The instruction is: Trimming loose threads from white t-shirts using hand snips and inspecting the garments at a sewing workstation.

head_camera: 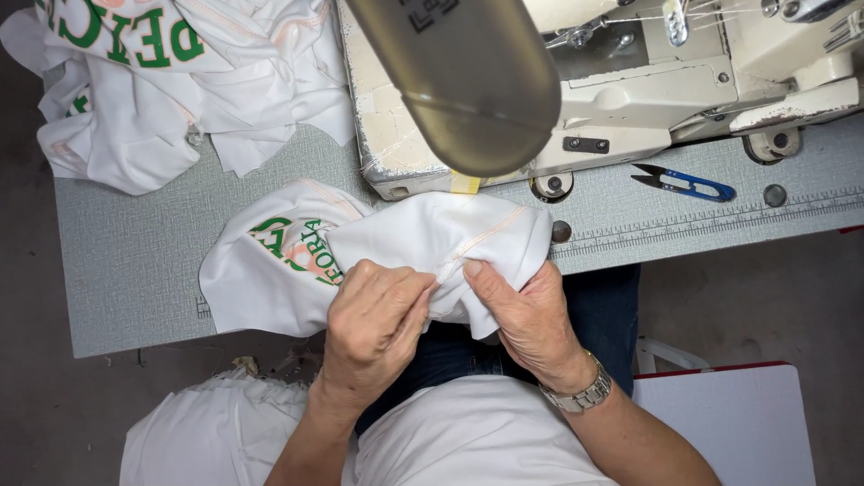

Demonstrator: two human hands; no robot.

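A white garment [423, 238] with green and peach lettering lies bunched at the front edge of the grey sewing table [135, 261]. My left hand [373, 319] pinches its folded edge from the left. My right hand [531, 315], with a metal watch on the wrist, grips the same fabric from the right, thumb on a peach-stitched seam. Both hands hold the cloth just off the table edge, above my lap.
A cream sewing machine [630, 90] stands at the back, with a dark lamp head [468, 81] close to the camera. Blue thread snips [684, 183] lie right of it. A heap of white printed garments [180, 81] fills the back left. More white cloth [216, 432] hangs lower left.
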